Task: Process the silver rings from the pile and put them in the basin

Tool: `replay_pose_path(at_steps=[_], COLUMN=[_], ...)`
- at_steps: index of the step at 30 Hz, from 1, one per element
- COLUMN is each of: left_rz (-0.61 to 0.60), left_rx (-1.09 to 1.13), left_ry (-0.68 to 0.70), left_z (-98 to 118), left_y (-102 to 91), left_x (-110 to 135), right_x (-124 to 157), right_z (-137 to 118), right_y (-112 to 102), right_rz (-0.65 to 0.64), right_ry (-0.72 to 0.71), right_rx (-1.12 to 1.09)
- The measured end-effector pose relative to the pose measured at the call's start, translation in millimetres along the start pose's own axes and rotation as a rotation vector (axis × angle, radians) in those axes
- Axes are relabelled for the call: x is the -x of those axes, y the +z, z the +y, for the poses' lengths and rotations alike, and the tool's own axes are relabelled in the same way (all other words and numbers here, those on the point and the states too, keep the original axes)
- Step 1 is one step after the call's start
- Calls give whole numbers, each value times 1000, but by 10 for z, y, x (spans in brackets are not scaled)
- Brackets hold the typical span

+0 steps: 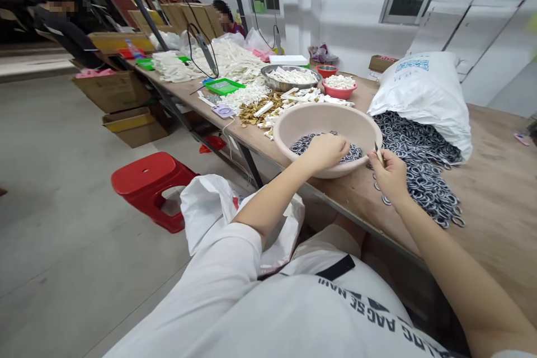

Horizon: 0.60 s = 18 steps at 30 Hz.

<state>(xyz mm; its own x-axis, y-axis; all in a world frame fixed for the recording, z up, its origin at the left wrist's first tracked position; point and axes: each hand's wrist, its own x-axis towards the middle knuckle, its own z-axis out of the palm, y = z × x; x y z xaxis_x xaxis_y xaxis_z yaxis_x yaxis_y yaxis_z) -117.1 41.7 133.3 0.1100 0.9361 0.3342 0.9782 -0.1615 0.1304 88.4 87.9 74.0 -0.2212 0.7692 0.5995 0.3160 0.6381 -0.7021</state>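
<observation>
A pale pink plastic basin stands at the table's near edge with many small dark grey rings in its bottom. My left hand is over the basin's near side, fingers curled inward and closed; whatever they hold is hidden. At the basin's right rim, my right hand pinches a small knife-like tool with a dark pointed tip and pale lower part, pointing up. Beside that hand, a large heap of the same rings spills from a white woven sack onto the table.
Behind the basin lie brown pieces, white strips, a metal bowl, a red bowl and a green tray. A red stool and a white bag are left of me. Two people are farther back.
</observation>
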Motion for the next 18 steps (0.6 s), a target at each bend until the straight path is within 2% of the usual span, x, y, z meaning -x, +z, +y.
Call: replay_pose_path(at_steps=[5, 7, 9, 10, 11, 13, 14, 16, 18], left_rz=[-46, 25, 189, 280, 314, 211, 147, 55, 3], left_rx=[24, 39, 81, 122, 164, 214, 220, 225, 258], left_ry=[-36, -25, 54, 123, 236, 542, 597, 554, 451], left_z=[-81, -19, 153, 272, 403, 660, 768, 925, 1008], left_y=[-62, -51, 32, 107, 205, 458, 604, 906, 1186], left_x=[25, 88, 189, 245, 295, 338, 313, 145, -159], right_x=[28, 26, 13, 3, -8, -28, -34, -35, -24], right_z=[21, 67, 175, 257, 358, 601, 734, 993, 1216], right_y=[37, 28, -29, -79, -146, -329, -445, -716, -1016], right_rz=[-34, -32, -3, 22, 49, 110, 136, 174, 207], right_ry=[23, 30, 41, 50, 66, 109, 149, 225, 302], right_rx=[-3, -12, -6, 9, 34, 125, 190, 361, 584])
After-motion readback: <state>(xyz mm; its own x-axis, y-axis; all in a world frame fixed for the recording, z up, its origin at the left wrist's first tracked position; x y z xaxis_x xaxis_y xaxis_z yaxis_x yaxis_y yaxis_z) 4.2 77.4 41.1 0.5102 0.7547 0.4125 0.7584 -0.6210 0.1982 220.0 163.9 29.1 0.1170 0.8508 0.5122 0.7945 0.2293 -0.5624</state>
